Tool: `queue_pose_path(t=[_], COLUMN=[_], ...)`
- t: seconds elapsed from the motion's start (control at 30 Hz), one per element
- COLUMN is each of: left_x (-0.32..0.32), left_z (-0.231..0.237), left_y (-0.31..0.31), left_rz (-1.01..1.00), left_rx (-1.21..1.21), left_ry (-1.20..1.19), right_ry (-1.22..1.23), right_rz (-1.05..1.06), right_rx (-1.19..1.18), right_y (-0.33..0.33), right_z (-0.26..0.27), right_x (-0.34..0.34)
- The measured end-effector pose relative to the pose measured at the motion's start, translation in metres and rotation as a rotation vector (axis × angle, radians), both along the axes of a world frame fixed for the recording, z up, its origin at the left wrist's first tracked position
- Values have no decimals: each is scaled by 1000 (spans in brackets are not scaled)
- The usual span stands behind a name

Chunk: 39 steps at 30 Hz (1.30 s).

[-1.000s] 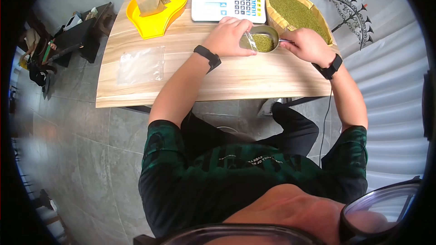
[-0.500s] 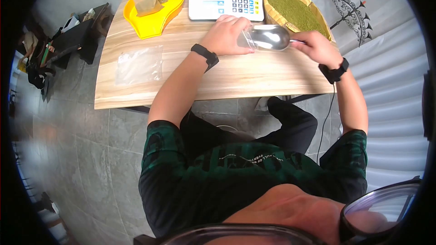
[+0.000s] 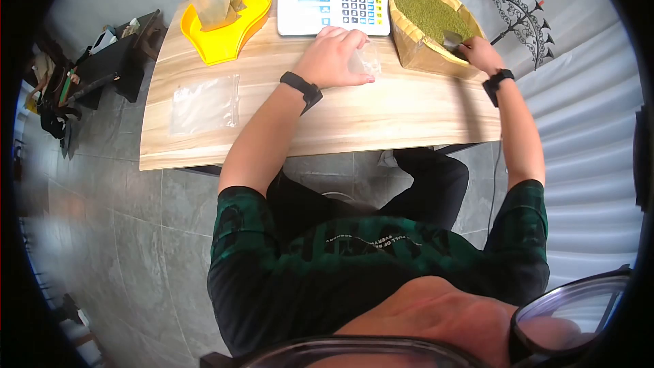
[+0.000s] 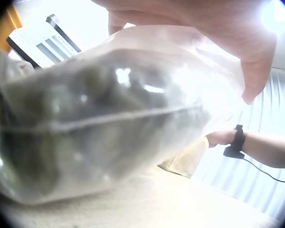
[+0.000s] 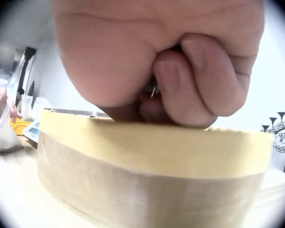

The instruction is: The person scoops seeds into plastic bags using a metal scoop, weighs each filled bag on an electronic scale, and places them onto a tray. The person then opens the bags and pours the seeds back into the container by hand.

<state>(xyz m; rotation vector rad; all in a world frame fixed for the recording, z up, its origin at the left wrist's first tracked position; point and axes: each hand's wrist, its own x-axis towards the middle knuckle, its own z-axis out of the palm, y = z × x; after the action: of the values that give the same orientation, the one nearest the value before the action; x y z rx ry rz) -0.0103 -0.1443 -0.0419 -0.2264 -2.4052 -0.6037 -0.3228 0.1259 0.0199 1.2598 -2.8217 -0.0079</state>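
Note:
My left hand (image 3: 332,58) holds a clear plastic bag (image 4: 109,128) by its mouth, with fingers and thumb spread around the opening. Dark greenish contents show blurred through the bag's side in the left wrist view. At the right, my right hand (image 3: 482,54) grips the handle of a metal scoop (image 3: 452,40). The scoop's bowl is partly sunk in small green beans (image 3: 432,13) that fill a brown paper sack (image 3: 426,61). In the right wrist view the curled fingers (image 5: 185,85) sit just over the sack's rim and hide most of the handle.
A white digital scale (image 3: 334,17) stands behind the left hand. Left of it, a yellow tray (image 3: 221,50) bears filled clear bags (image 3: 212,5). An empty plastic bag (image 3: 204,104) lies flat at the table's left. A black metal candelabra (image 3: 521,24) stands beyond the sack.
The right hand tipped the bean-filled scoop over at the plastic bag's mouth, then moved right and back to the sack, where the scoop now dips into the beans. The left hand stays at the bag.

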Motion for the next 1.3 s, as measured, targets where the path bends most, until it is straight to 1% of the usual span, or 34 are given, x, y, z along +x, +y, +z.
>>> queue_pose_path(t=[0.1,0.2,0.27,0.33,0.37,0.47,0.53,0.63,0.67,0.73,0.8,0.87,0.97,1.03,1.07,1.13,1.27,1.3], left_x=[0,1,2,2,3,3,2,2,1,0,0,1,1,0,0,0,2,2], left_z=[0,1,1,1,2,3,2,3,2,1,2,3,2,1,0,0,0,0], left_y=[0,-1,-1,-1,-1,1,-1,1,0,-1,0,0,-1,-2,-2,-3,-3,-3], left_rz=[-4,4,13,12,15,32,11,24,18,12,12,14,15,8,11,6,10,11], left_rx=[-4,4,6,3,5,-2,0,-9,-8,-7,-11,-16,-9,-20,-20,-21,-19,-17], left_ry=[0,9,2,10,13,-27,9,-21,-20,4,8,11,5,17,17,15,21,26], right_ry=[-31,-89,-61,-161,-119,-123,-133,-42,-40,-25,27,-22,-46,-37,-38,-114,-152,-248], right_rz=[-4,-2,28,-96,-80,-39,-63,-116,-123,-156,-174,-191,-169,-131,-128,-145,-113,-86], right_rx=[-58,-82,-73,-108,-113,-157,-155,-252,-252,-444,-454,-630,-676,-762,-762,-787,-836,-858], right_y=[-23,-23,-16,-5,3,28,40,53,56,60,61,56,52,51,53,52,47,46], right_z=[-20,-21,-13,-1,1,9,12,7,2,-8,-20,-25,-27,-40,-45,-49,-48,-47], right_x=[-11,-16,-11,0,2,16,30,41,42,46,44,55,62,56,52,49,54,54])
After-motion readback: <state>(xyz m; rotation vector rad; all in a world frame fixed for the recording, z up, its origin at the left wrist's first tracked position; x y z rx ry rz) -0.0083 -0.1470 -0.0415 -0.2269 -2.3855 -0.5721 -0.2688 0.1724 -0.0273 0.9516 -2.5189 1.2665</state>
